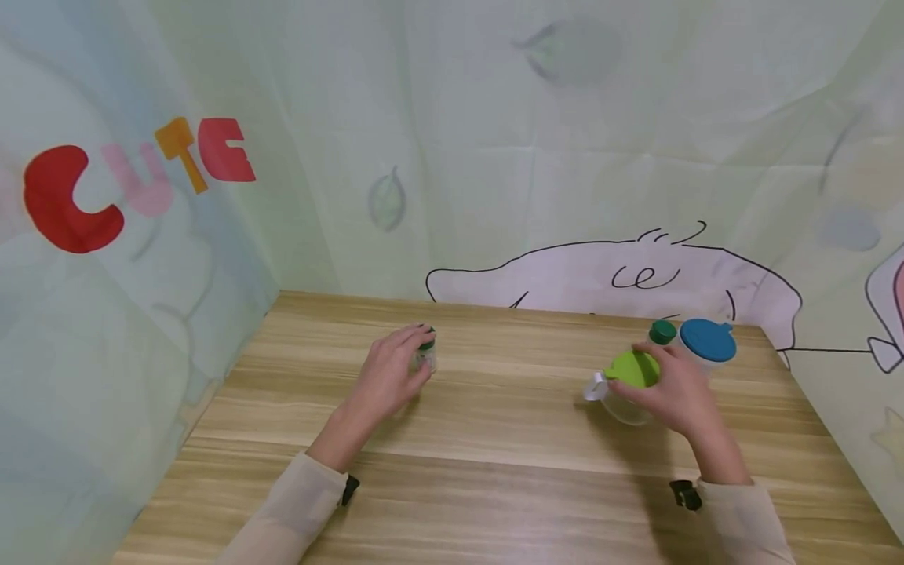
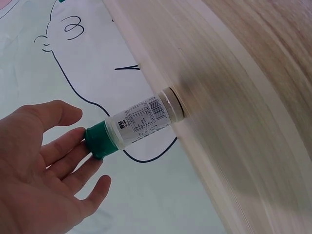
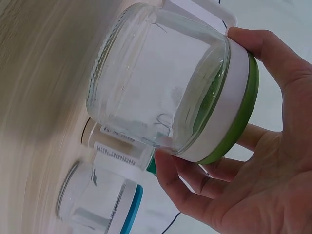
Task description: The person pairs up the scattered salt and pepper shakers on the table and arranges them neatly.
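Note:
A small spice bottle (image 2: 141, 119) with a green cap and a barcode label stands upright on the wooden table. My left hand (image 1: 388, 373) is beside it; in the left wrist view its fingertips are at the cap, while the thumb is held apart. Over on the right, my right hand (image 1: 679, 390) grips a glass seasoning jar (image 3: 156, 78) by its white collar and green lid, thumb on one side and fingers on the other. The jar's white handle (image 1: 595, 387) points left. Nothing but clear glass shows in the jar's body.
Just behind the right hand stand a second green-capped bottle (image 1: 662, 333) and a glass jar with a blue lid (image 1: 708, 340). The wooden table (image 1: 494, 502) meets a printed cloth backdrop (image 1: 339, 157) at its back and sides.

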`<state>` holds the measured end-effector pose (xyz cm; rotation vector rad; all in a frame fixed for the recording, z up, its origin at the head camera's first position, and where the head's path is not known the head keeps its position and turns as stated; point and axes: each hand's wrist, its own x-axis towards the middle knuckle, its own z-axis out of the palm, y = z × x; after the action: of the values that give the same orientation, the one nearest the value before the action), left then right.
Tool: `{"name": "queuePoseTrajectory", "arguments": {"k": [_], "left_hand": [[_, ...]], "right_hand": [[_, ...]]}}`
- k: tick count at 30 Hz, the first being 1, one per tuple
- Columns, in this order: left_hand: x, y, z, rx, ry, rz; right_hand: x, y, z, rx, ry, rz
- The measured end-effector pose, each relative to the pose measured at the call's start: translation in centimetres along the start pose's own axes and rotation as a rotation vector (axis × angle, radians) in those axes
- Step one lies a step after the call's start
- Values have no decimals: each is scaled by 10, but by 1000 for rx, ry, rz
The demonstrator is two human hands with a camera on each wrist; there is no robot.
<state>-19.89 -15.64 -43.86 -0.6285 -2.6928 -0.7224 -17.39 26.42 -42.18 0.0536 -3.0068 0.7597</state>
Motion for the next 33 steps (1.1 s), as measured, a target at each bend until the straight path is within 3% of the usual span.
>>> {"name": "queuePoseTrajectory", "arguments": {"k": [23,33], "left_hand": [[-2,-5,-1,-14,7,-21],[2,-1,-1,-17,9,-22]], "right_hand": [[15,-41,25,42,-64,-10],[22,-59,39,64,-40,-71]]}}
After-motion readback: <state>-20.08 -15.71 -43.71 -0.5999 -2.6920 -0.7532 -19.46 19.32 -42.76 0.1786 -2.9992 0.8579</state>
